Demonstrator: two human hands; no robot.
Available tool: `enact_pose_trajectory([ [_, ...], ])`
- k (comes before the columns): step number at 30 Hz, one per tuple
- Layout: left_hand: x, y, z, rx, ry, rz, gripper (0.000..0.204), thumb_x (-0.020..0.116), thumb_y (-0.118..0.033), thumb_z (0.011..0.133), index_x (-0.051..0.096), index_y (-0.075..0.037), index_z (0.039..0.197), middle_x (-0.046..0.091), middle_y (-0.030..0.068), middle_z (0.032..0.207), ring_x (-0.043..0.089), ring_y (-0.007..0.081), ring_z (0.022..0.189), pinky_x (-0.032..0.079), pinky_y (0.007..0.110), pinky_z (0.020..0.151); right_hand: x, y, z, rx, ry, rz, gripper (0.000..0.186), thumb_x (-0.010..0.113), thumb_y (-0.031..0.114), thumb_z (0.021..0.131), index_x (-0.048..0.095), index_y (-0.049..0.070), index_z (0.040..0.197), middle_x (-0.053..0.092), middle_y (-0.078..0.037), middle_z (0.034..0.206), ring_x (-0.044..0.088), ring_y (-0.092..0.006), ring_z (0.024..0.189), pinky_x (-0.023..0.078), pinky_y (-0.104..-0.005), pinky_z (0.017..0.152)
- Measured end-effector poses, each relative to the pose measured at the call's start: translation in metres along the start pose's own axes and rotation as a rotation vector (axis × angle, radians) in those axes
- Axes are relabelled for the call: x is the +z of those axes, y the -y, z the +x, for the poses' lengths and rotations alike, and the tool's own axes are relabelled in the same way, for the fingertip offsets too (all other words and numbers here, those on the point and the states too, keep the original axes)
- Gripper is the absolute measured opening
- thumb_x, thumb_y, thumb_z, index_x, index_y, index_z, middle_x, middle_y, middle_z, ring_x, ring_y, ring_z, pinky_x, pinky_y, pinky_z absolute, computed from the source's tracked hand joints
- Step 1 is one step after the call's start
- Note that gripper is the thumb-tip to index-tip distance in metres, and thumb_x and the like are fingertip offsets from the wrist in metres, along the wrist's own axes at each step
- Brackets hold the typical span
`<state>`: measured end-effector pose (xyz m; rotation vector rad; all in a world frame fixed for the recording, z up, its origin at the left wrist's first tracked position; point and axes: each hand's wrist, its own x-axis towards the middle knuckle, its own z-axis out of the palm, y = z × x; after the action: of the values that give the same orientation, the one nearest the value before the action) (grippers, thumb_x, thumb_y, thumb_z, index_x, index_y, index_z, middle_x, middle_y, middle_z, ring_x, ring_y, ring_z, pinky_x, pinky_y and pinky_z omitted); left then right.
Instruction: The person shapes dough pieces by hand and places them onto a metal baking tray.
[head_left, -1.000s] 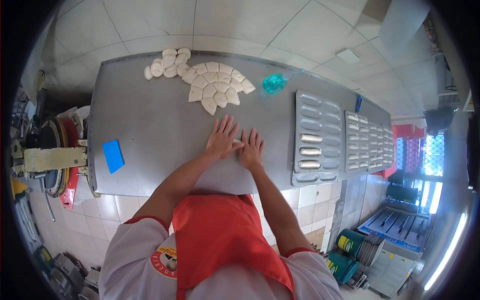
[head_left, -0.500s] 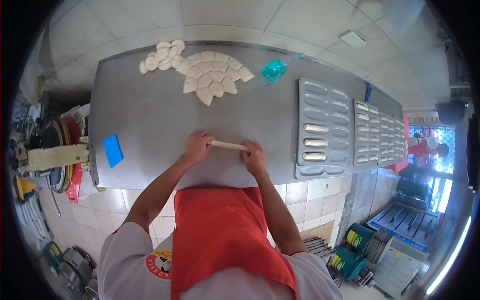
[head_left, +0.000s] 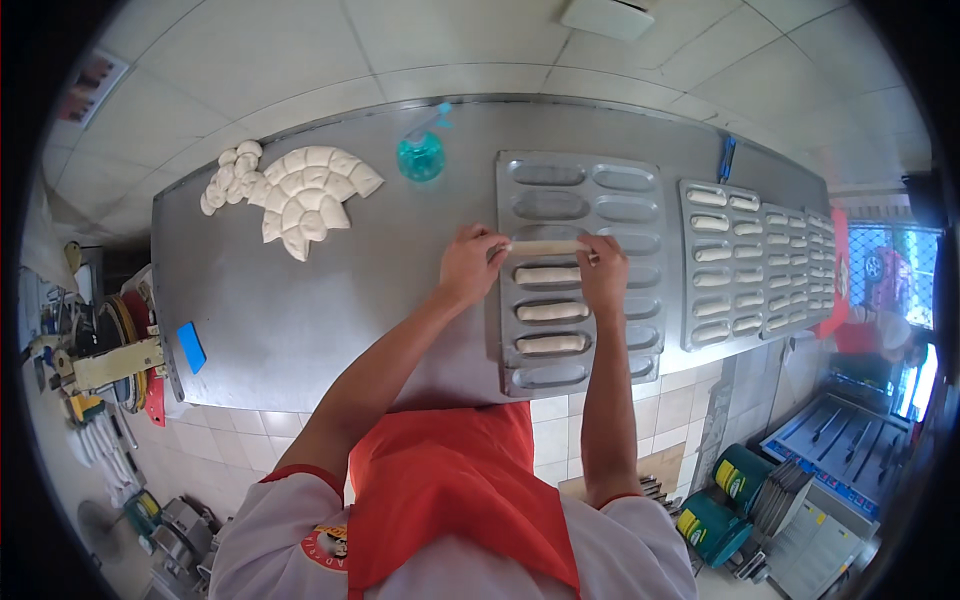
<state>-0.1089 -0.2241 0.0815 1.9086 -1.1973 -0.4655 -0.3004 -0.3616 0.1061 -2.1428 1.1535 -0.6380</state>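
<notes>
A rolled stick of dough (head_left: 546, 247) stretches between my two hands, over the left column of a metal baking tray (head_left: 578, 162) with oval hollows. My left hand (head_left: 474, 265) pinches its left end, and my right hand (head_left: 604, 270) grips the right end. Just nearer to me, several dough rolls (head_left: 553, 312) lie in hollows of the same column. The right column's hollows hold no dough. Cut dough pieces (head_left: 312, 190) form a fan-shaped sheet at the far left of the steel table (head_left: 330, 325), beside a cluster of rounded dough lumps (head_left: 232, 175).
A teal spray bottle (head_left: 420, 156) stands near the table's far edge. More trays (head_left: 722, 262) filled with dough rolls line the right side, with a blue-handled tool (head_left: 727, 158) behind them. A flat blue scraper (head_left: 191, 347) lies at the left end. Green drums (head_left: 714, 526) stand lower right.
Both hands have carried the dough stick rightward from the bare tabletop to above the tray. My view has shifted right, so the table's things appear farther left.
</notes>
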Motion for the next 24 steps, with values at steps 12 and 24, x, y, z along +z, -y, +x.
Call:
enact_pose_trajectory([
  [12, 0.081, -0.011, 0.022, -0.310, -0.018, 0.098, 0.021, 0.078, -0.009, 0.079, 0.069, -0.001, 0.096, 0.070, 0.0143, 0.087, 0.069, 0.0263, 0.074, 0.055, 0.035, 0.069, 0.000, -0.062, 0.023, 0.070, 0.160, 0.020, 0.022, 0.067, 0.001, 0.079, 0.070, 0.002, 0.101, 0.064, -0.016, 0.086, 0.064, -0.0356, 0.079, 0.052, -0.0436, 0.072],
  [24, -0.049, 0.067, 0.056, -0.348, -0.173, 0.344, 0.019, 0.071, -0.008, 0.078, 0.067, -0.003, 0.096, 0.070, 0.0177, 0.089, 0.068, 0.0375, 0.078, 0.055, 0.044, 0.074, -0.028, -0.043, -0.024, 0.075, -0.044, -0.011, 0.033, 0.072, 0.005, 0.080, 0.067, 0.000, 0.113, 0.066, -0.018, 0.101, 0.064, -0.0340, 0.091, 0.051, -0.0426, 0.077],
])
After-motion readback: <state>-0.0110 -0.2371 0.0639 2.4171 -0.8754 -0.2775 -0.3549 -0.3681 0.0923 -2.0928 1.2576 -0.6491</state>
